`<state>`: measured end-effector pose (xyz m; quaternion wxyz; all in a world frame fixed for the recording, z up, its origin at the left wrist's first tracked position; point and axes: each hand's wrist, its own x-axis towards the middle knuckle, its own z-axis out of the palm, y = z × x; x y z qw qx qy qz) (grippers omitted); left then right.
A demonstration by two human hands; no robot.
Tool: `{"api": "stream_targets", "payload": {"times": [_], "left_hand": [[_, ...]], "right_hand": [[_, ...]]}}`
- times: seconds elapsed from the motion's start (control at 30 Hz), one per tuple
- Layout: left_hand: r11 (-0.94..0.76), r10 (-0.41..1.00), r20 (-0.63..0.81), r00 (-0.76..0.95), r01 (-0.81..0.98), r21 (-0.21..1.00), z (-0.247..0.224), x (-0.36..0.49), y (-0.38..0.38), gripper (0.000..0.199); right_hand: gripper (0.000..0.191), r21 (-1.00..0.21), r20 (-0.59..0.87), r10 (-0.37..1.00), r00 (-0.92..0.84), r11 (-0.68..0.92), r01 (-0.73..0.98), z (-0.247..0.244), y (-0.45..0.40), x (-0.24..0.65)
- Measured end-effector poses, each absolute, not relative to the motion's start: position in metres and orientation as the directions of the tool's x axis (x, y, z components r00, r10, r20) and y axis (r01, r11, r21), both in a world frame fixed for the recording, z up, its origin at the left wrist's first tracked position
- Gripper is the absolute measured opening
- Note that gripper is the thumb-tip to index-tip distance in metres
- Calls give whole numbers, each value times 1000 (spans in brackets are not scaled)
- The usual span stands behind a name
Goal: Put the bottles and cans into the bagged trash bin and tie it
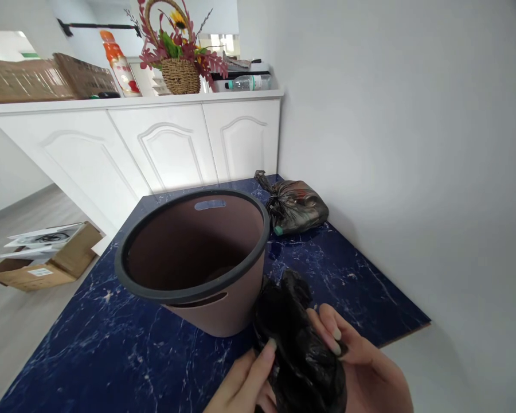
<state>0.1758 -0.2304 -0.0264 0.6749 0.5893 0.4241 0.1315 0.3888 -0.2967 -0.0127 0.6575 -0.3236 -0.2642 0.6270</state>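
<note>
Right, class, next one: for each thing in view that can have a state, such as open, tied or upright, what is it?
Held black bag: bunched up, gripped by the left hand and right hand
Bin: upright, open-topped
Tied black bag: filled, knotted, lying down
Cabinet doors: closed
Floor box: open, things inside
Clear bottle: capped, on its side
Orange-capped bottle: capped, standing

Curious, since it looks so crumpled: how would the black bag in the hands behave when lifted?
The black bag would probably flop, given its loose folds. Its thin-looking film suggests lightness, and the sheen hints it may be slippery.
</note>
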Motion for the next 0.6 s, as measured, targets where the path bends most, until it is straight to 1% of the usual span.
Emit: {"api": "stream_targets", "payload": {"times": [0.03,0.1,0.17,0.2,0.23,0.27,0.3,0.33,0.37,0.4,0.43,0.47,0.5,0.6], "left_hand": [[284,675,-421,606,313,906,-25,183,-228,72],[256,688,-381,618,285,924,-20,194,-222,75],[185,732,-313,605,266,946,-13,199,-220,70],[132,762,-273,588,272,953,-9,200,-219,65],[73,789,-233,568,290,954,-7,199,-220,60],[9,811,-190,553,314,949,-5,197,-220,57],[-52,825,-151,545,339,939,-4,196,-220,55],[-108,831,-117,544,364,925,-4,194,-221,53],[-154,830,-94,550,387,909,-4,193,-221,52],[-192,823,-79,563,407,893,-4,192,-221,50],[-223,809,-74,583,421,879,-4,192,-222,49],[-249,789,-72,610,426,870,-3,193,-222,48],[-272,761,-75,645,421,866,-3,195,-221,47],[-323,675,-61,735,369,871,-2,202,-219,47]], "right_hand": [[25,-754,-67,993,94,12,-657,-20,-302,387],[28,-741,-94,984,152,33,-671,-38,-313,388],[30,-758,-123,970,211,46,-650,-60,-324,392],[29,-791,-125,960,252,57,-610,-70,-328,396],[27,-840,-119,943,312,72,-538,-78,-333,401],[24,-899,-101,911,399,88,-429,-84,-337,406],[21,-954,-62,862,504,98,-285,-86,-341,413],[20,-988,6,798,603,97,-118,-85,-345,420],[19,-996,93,732,675,81,49,-81,-347,426],[18,-979,181,681,709,59,194,-73,-349,431],[17,-951,256,664,702,46,304,-65,-349,435],[16,-924,307,688,657,51,378,-55,-347,437],[15,-902,335,744,578,77,424,-46,-345,436],[21,-861,339,913,226,204,467,-28,-327,424]]}}
